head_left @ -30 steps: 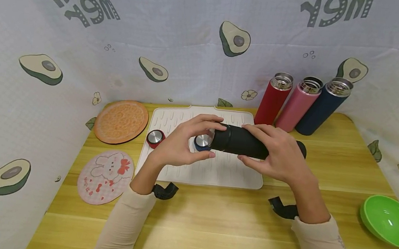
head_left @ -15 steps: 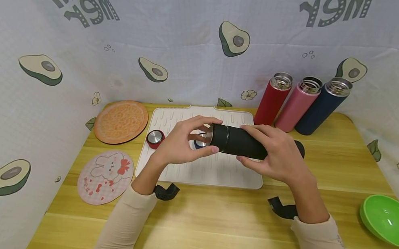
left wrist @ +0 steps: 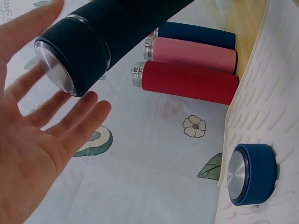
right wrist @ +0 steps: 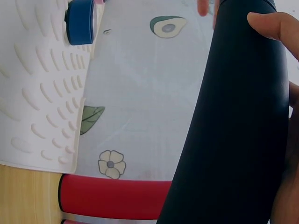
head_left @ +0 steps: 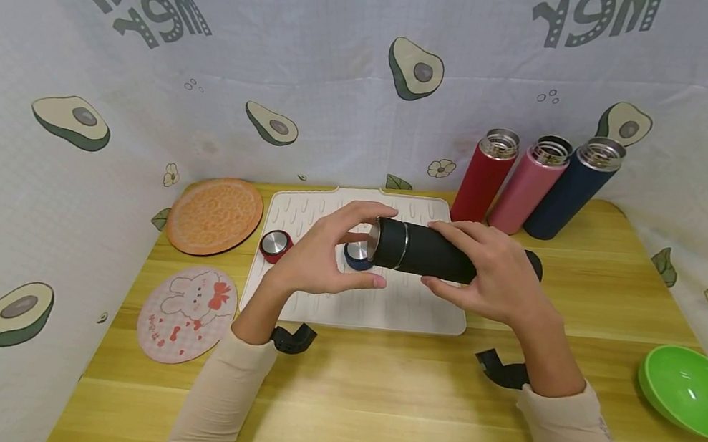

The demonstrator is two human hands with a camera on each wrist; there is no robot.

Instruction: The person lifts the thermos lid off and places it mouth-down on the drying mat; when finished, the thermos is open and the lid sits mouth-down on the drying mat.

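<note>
My right hand grips a black thermos bottle from above, thumb on the near side. The bottle lies nearly level above the white ribbed mat, its capped end to the left. A black cap with a shiny metal top sits on it, and a thin silver ring shows at the seam. Around the capped end, my left hand is spread with its thumb off the cap; in the left wrist view its fingers extend loosely beside the metal top. Below stands a blue bottle lid, partly hidden in the head view.
A red lid sits on the mat's left side. Uncapped red, pink and navy bottles stand at back right. An orange round mat and pink rabbit mat lie left; a green bowl is right.
My left fingers and thumb have come off the cap and spread, leaving its metal top uncovered. My right hand holds the bottle in nearly the same place.
</note>
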